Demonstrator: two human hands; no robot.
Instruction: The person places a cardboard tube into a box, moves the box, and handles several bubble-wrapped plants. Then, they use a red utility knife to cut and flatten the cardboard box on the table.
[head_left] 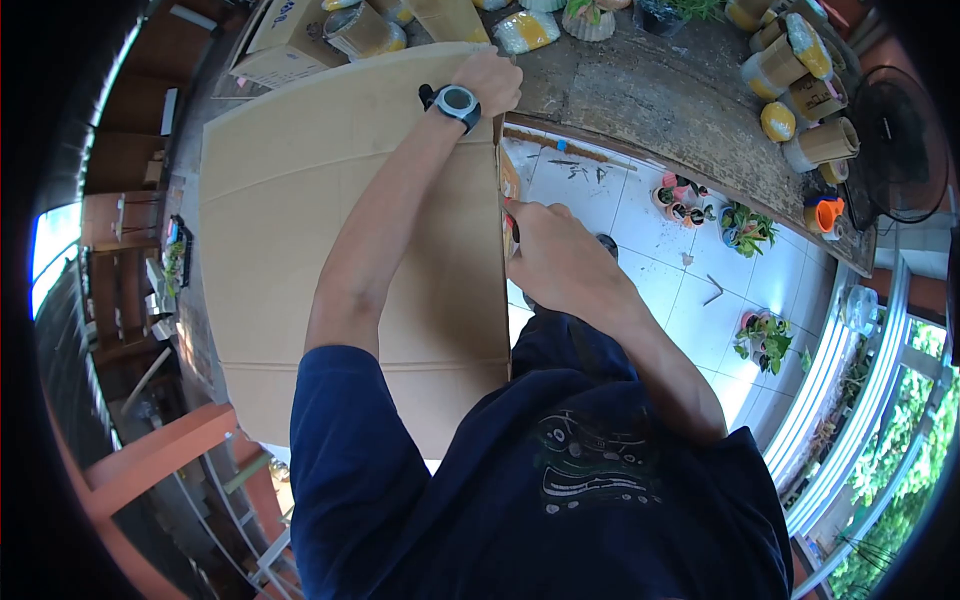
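Note:
A large creased sheet of brown cardboard (270,260) lies over the wooden table and reaches down toward my body. My left hand (490,82), with a watch on its wrist, rests at the sheet's top right corner, its fingers curled; whether it grips the edge is hard to tell. Beside the sheet's right edge, my right hand (560,255) is closed around a small red object (513,228), mostly hidden by the fingers and touching or very near the edge.
The wooden table (640,110) holds cardboard tubes, yellow-wrapped bundles, an orange cup (826,214) and a round black fan (900,145). Potted plants (763,340) stand on the white tiled floor (650,290) at right. A cardboard box (285,45) sits at the back left.

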